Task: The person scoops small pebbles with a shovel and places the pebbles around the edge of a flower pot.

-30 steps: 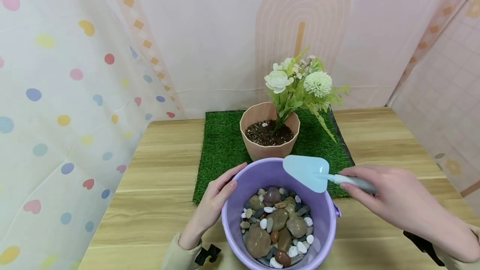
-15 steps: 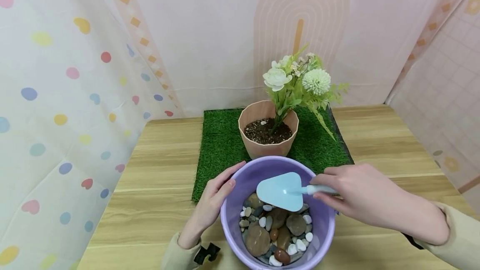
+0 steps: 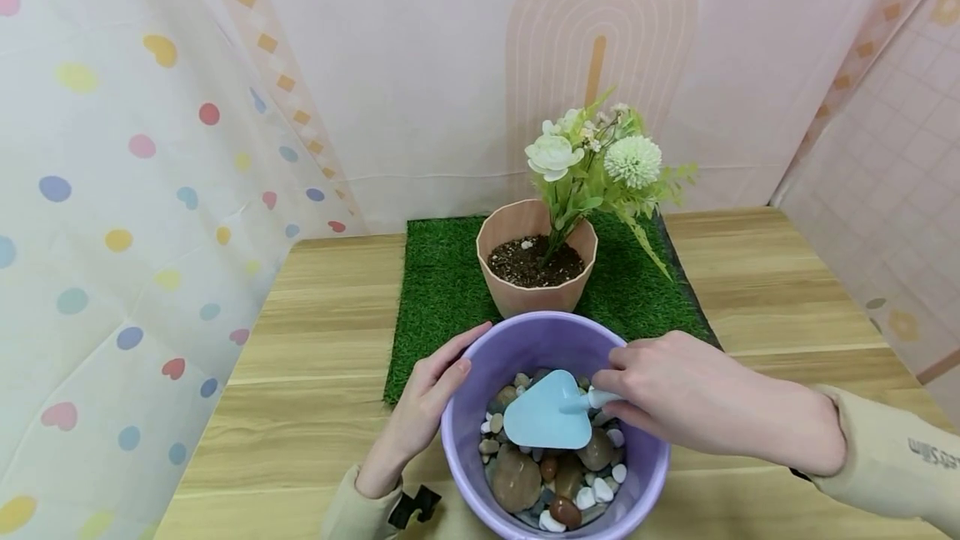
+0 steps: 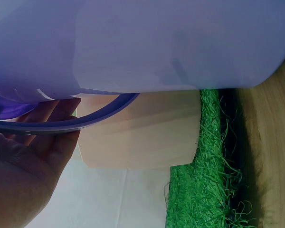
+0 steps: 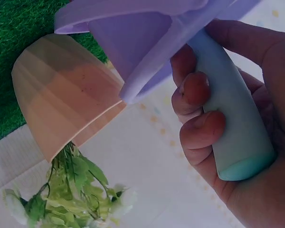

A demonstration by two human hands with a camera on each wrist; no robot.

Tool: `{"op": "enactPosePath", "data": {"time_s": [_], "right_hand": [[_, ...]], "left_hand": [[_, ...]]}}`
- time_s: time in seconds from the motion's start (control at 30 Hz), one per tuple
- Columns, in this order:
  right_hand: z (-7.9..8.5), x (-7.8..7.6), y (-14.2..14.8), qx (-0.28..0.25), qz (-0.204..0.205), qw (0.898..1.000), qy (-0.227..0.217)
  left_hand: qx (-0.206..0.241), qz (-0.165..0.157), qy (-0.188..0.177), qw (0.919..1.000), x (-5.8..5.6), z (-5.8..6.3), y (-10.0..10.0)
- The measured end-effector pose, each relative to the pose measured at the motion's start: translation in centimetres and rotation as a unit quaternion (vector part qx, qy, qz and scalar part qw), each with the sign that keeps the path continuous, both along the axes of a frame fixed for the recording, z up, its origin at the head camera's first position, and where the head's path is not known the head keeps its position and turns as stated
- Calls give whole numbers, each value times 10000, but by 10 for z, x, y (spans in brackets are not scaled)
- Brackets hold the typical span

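A purple bucket (image 3: 651, 486) holds a bed of brown, grey and white stones (image 3: 517, 480). Against its outer left side rests my left hand (image 3: 426, 398), fingers stretched along the wall just below the rim and thumb at the edge. In the left wrist view a curved purple band (image 4: 97, 118) crosses those fingers. My right hand (image 3: 671, 386) grips the grey handle (image 5: 237, 114) of a light blue garden trowel (image 3: 547, 417), fingers curled round it. The trowel's blade points left inside the bucket, low over the stones, covering some of them.
Right behind the bucket stands a pinkish planter (image 3: 536, 300) with dark soil and white flowers (image 3: 633, 161). It sits on a green turf mat (image 3: 442, 290) on the wooden table (image 3: 330, 340). Patterned cloths (image 3: 390, 65) hang at the back and sides.
My right hand has brought the trowel left and down, from over the bucket's right rim to low inside it, close over the stones. The left hand has stayed at the bucket's side.
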State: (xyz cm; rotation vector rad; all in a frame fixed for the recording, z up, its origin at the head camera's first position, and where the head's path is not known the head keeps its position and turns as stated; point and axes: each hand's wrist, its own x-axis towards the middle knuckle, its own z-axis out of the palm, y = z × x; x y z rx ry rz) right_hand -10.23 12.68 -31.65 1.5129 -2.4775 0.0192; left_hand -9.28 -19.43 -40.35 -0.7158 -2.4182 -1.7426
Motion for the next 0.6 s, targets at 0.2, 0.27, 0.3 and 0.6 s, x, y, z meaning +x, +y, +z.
{"op": "enactPosePath", "data": {"time_s": [0.2,0.27,0.3,0.6], "right_hand": [[6,1,-8,595,203,9967,507],[9,2,-12,834,277,9939,663],[11,2,-14,938,292,9925,727],[18,3,-31,1546,304,9820,1046]], "left_hand": [[19,2,10,10000,0,-1,0],[48,-16,-26,10000,0,0,0],[65,-25,-49,10000,0,0,0],[27,-29,-56,10000,0,1,-1]]}}
